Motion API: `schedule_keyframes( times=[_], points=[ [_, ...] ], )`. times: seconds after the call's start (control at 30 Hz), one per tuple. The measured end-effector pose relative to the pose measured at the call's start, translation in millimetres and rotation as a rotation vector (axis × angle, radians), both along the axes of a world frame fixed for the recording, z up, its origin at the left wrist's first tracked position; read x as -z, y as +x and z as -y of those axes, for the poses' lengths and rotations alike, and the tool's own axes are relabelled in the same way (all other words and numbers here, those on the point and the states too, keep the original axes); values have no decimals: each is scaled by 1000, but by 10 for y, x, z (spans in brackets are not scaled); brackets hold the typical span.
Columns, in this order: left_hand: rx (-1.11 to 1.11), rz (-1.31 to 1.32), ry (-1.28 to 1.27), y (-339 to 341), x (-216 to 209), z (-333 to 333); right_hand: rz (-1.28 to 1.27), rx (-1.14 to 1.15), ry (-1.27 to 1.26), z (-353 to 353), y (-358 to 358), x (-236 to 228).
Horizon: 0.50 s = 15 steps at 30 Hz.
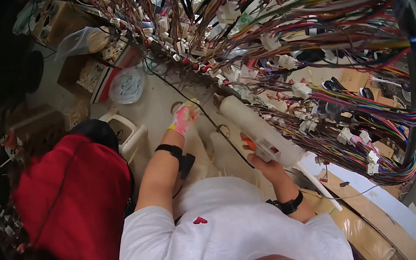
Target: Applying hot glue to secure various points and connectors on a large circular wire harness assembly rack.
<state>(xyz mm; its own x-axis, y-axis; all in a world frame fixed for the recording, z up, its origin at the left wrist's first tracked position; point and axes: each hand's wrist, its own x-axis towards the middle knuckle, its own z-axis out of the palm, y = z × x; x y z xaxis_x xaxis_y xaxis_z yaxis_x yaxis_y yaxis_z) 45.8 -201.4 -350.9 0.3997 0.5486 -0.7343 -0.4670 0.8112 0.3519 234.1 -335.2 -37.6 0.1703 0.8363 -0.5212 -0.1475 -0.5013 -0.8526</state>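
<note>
My left hand [184,117], in a pink, yellow and white glove, reaches forward over the floor. Its fingers look stretched out, and nothing shows in them. A thin black cable [208,116] passes by its fingertips; contact is unclear. On my right, a large white roll [254,124] in clear plastic lies slantwise, a white tube [318,184] sticking out at its near end. Orange-covered fingers and the thumb of my right hand [261,162] close on the roll's near left side, beside a printed label. Part of that hand is hidden by the roll.
Bundles of coloured wires [334,57] with white connectors hang from a dark rack post [412,79] on the right. At left, a person in red [71,199] is beside a white plastic chair [133,134]. A clear bag [127,85] and cardboard boxes [52,24] stand farther off.
</note>
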Motion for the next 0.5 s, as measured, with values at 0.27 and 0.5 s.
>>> schedule_keyframes(
  times=[0.27, 0.5],
  points=[
    [-141, -1253, 308, 101, -941, -293, 296, -225, 19, 4, 95, 224],
    [-132, -6, 365, 650, -1309, -428, 534, -414, 151, -313, 13, 161]
  ],
)
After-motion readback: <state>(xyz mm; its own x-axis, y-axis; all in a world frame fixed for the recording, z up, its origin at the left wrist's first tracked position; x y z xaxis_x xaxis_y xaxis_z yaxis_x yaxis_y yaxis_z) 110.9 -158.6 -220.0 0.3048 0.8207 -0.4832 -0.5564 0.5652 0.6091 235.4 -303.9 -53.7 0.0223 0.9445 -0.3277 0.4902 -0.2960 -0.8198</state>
